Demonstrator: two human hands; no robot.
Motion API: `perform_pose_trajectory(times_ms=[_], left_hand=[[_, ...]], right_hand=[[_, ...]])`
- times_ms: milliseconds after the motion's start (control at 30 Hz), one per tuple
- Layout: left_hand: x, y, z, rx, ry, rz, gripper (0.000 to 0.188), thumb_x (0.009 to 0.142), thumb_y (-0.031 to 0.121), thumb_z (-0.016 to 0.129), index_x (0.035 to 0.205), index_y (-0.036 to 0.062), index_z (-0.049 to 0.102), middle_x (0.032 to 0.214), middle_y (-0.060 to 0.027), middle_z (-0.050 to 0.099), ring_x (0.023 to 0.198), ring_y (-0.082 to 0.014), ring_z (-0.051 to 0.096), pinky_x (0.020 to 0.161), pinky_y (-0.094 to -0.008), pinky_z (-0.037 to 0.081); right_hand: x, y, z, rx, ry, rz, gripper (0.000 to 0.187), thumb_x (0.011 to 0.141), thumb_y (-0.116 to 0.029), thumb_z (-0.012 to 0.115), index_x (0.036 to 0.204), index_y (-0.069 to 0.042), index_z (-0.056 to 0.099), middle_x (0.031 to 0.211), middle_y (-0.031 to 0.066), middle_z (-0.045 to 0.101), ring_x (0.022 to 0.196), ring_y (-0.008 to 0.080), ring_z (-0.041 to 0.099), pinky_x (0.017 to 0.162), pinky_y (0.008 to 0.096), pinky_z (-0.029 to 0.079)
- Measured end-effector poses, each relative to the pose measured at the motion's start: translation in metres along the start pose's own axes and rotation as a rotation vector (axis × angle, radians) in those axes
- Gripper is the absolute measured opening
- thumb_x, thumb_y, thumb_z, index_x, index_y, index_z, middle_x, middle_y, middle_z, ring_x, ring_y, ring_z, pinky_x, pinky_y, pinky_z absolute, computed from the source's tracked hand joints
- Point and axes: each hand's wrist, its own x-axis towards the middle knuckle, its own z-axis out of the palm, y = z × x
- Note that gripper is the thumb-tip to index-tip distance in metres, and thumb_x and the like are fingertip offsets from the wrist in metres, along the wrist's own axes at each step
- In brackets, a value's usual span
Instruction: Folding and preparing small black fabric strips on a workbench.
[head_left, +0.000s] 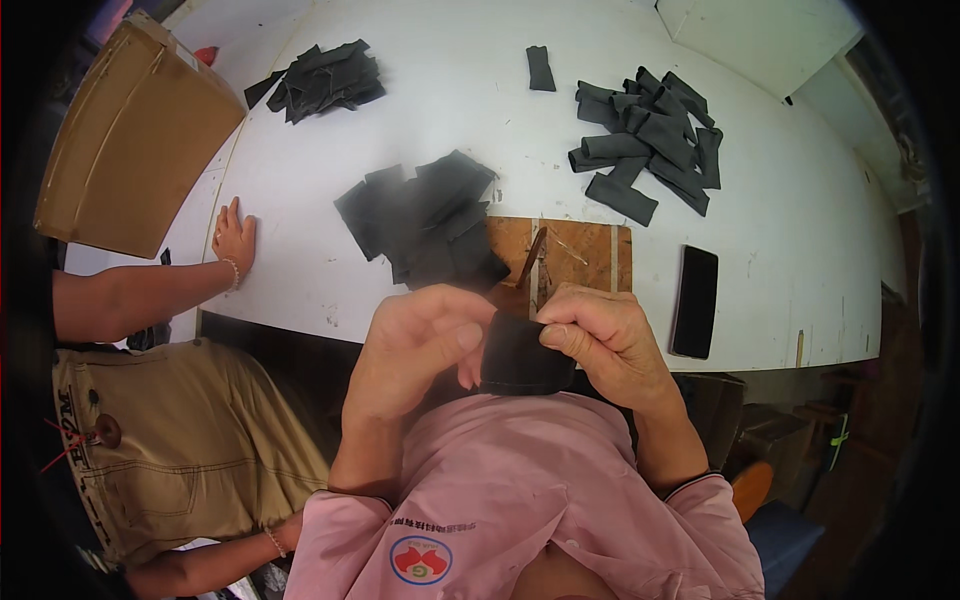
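At the surface [450, 110] edge, the right grip [612, 348] pinches one black cloth [522, 355]; the left grip [412, 348] I cannot tell; three cloth piles [665, 135] overlap, pieces partly hidden

Found matt black cloth piece [525, 358] in right-hand fingers [590, 312], matt grey cloth strips [663, 138] on smooth white surface [450, 85]. Noted worn wooden board [588, 262] at near edge, glossy phone [696, 300] toward near right corner, matt cardboard box [140, 145] at left edge.
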Motion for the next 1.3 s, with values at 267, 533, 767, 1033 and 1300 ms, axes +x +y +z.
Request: perform_pose_trajectory(times_ms=[267,533,767,1033,1300], left_hand=[[0.007,-0.002,-0.005,0.069,-0.033,-0.051,0.013,0.077,0.004,0.060,0.086,-0.0041,0.057,0.063,-0.0071,0.058,0.050,-0.0109,0.056,0.043,-0.0184,0.043],[0.009,0.000,-0.003,0.088,-0.018,-0.167,0.008,0.075,-0.002,0.059,0.082,-0.0003,0.059,0.064,-0.0037,0.059,0.053,-0.0073,0.055,0.045,-0.0158,0.041],[0.009,-0.010,-0.004,0.107,-0.163,-0.094,0.005,0.076,0.001,0.060,0.081,-0.0006,0.059,0.073,-0.0037,0.059,0.063,-0.0072,0.053,0.055,-0.0190,0.043],[0.018,-0.029,-0.009,-0.182,-0.329,-0.180,0.011,0.078,0.008,0.061,0.078,-0.0014,0.056,0.067,-0.0060,0.059,0.055,-0.0120,0.057,0.049,-0.0204,0.043],[0.023,-0.034,-0.006,-0.291,-0.236,-0.303,0.011,0.076,0.005,0.061,0.080,-0.0032,0.056,0.071,-0.0069,0.058,0.060,-0.0129,0.056,0.053,-0.0229,0.046]], right_hand=[[0.006,0.006,-0.005,-0.171,-0.049,-0.102,0.006,0.073,-0.004,0.057,0.076,0.001,0.056,0.067,0.0098,0.053,0.063,0.0235,0.051,0.055,0.0308,0.040],[0.009,0.006,-0.007,-0.225,-0.091,-0.149,0.007,0.069,-0.002,0.060,0.074,0.001,0.056,0.069,0.0097,0.054,0.063,0.0249,0.051,0.056,0.0311,0.040],[0.002,0.007,-0.008,-0.055,-0.115,0.030,0.013,0.065,-0.001,0.068,0.073,-0.001,0.058,0.065,0.0042,0.052,0.056,0.0128,0.049,0.049,0.0229,0.037],[0.004,0.017,-0.010,0.197,-0.187,-0.057,0.008,0.068,-0.002,0.065,0.071,0.003,0.060,0.064,0.0075,0.056,0.058,0.0158,0.052,0.052,0.0254,0.040],[0.003,0.018,-0.019,0.113,-0.193,-0.053,0.007,0.068,-0.003,0.065,0.073,0.002,0.061,0.064,0.0068,0.056,0.059,0.0151,0.053,0.052,0.0243,0.040]])
